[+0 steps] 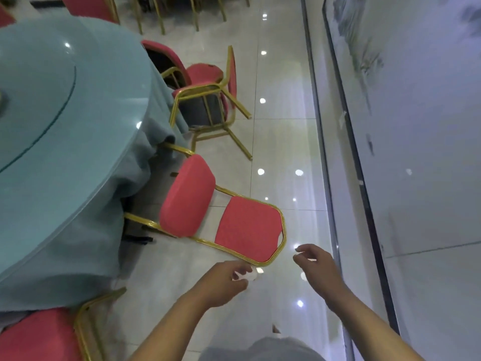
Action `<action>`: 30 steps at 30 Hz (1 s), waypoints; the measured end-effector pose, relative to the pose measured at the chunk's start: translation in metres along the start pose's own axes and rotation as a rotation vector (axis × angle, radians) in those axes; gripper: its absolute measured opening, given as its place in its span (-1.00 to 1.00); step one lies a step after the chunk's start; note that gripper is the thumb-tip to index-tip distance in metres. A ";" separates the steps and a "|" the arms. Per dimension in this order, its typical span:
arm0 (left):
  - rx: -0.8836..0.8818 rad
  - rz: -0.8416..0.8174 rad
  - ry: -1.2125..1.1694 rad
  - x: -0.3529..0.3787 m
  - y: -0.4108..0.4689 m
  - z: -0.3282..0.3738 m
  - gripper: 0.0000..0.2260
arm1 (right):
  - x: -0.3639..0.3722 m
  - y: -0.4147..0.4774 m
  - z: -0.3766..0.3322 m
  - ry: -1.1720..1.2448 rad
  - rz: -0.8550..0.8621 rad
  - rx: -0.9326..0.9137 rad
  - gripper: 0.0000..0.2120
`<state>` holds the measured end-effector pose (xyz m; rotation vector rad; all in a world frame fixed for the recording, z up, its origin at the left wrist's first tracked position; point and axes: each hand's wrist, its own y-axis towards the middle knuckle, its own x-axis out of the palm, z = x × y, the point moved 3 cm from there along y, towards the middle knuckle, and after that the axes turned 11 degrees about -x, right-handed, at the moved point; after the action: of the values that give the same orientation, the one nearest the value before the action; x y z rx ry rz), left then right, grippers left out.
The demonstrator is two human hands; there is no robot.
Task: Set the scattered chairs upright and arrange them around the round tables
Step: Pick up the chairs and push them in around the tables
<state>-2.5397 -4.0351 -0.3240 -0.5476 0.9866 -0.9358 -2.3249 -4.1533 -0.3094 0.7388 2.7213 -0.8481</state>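
A red-cushioned chair with a gold frame point(247, 227) lies on its back on the tiled floor, its legs under the cloth of the round table point(52, 126). My left hand point(225, 278) hovers just below the top rail of its backrest, fingers loosely curled, holding nothing. My right hand point(316, 264) hangs to the right of that rail, fingers relaxed, apart from the chair. Further back, another red chair point(205, 105) lies tipped on its side beside the table. A third point(166, 61) leans behind it against the tablecloth.
An upright red chair point(44, 334) stands at the table's near edge, lower left. More chair legs point(179, 14) stand at the far end. A glossy wall point(416, 152) with a dark baseboard runs along the right, leaving a tiled aisle.
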 end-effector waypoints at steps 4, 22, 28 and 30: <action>-0.056 -0.010 -0.080 -0.021 0.067 0.019 -0.72 | -0.013 0.055 -0.014 -0.076 -0.009 0.058 -0.84; -0.750 0.087 -0.805 0.029 0.286 -0.079 -0.73 | 0.044 0.367 0.097 -0.625 -0.411 0.307 -0.59; -0.802 0.042 -0.845 0.113 0.410 -0.142 -0.64 | 0.117 0.498 0.196 -0.674 -0.500 0.271 -0.45; -0.867 0.063 -0.977 0.141 0.453 -0.170 -0.67 | 0.142 0.535 0.231 -0.679 -0.522 0.247 -0.43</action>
<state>-2.4715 -3.9229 -0.8104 -1.5083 0.4425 -0.0490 -2.1620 -3.8488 -0.8002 -0.2382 2.2060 -1.2688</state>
